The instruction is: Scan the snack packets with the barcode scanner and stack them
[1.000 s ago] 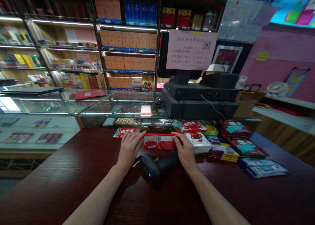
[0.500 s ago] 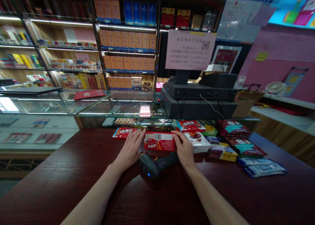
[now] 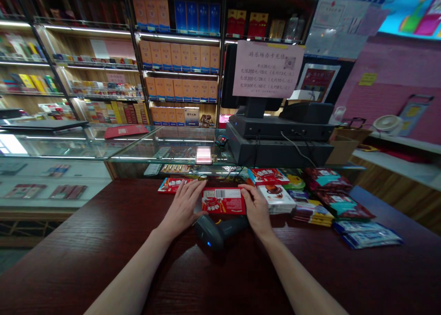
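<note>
Between my hands is a red snack box [image 3: 223, 204], its barcode side facing up. My left hand [image 3: 184, 207] holds its left end, fingers along the top corner and thumb at the lower corner. My right hand [image 3: 255, 209] grips the right end, its thumb mostly hidden. Just in front of the box a black barcode scanner [image 3: 215, 232] lies on the dark wooden counter [image 3: 103, 260], a blue light showing on its head. Its handle end runs up to my right hand. Behind my left fingers lies another red snack box [image 3: 168, 185], partly covered.
To the right lie a white box [image 3: 277, 197], a red box [image 3: 268, 176], yellow-purple packs [image 3: 313, 212], dark red bags [image 3: 341, 200] and blue-white packets [image 3: 367, 234]. A glass case [image 3: 172, 142] and a till [image 3: 279, 140] stand behind. Stocked shelves line the back.
The red snack box has shifted very slightly toward me, with both hands still at its ends. My left fingers have spread a little. The scanner stays in place.
</note>
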Demonstrator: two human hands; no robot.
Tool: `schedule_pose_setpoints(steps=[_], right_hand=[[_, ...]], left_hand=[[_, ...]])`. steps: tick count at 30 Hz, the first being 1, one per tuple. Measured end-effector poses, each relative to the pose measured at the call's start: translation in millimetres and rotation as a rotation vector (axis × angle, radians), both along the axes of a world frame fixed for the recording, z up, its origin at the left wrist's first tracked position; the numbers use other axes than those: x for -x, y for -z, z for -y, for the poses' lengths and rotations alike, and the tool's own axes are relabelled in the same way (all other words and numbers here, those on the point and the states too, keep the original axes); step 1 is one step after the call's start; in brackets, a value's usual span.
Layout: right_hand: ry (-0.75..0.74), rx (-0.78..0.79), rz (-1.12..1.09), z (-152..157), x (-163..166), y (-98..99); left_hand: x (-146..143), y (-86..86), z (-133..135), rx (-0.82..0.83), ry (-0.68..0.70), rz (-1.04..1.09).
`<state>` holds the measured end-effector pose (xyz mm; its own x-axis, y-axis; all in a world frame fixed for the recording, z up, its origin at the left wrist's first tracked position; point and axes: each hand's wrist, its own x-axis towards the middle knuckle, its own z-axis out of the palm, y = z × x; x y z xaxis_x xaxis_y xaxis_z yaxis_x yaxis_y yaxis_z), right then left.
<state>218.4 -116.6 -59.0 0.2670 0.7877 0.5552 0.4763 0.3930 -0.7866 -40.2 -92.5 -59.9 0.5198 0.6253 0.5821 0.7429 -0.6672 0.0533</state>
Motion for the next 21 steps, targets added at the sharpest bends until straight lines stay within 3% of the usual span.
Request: schedule_pose_setpoints(steps=[15,21], right_hand=[[-0.011,0.000,-0.048,0.2,3.5,-0.6],[-0.082,0.045,-0.035,0.7,3.6,-0.8]], left_hand=[[-4.9,-3.1,4.7,-0.013,-0.008,-0.042],[-4.2,-2.2,5.0,-0.052,-0.049,-0.052]])
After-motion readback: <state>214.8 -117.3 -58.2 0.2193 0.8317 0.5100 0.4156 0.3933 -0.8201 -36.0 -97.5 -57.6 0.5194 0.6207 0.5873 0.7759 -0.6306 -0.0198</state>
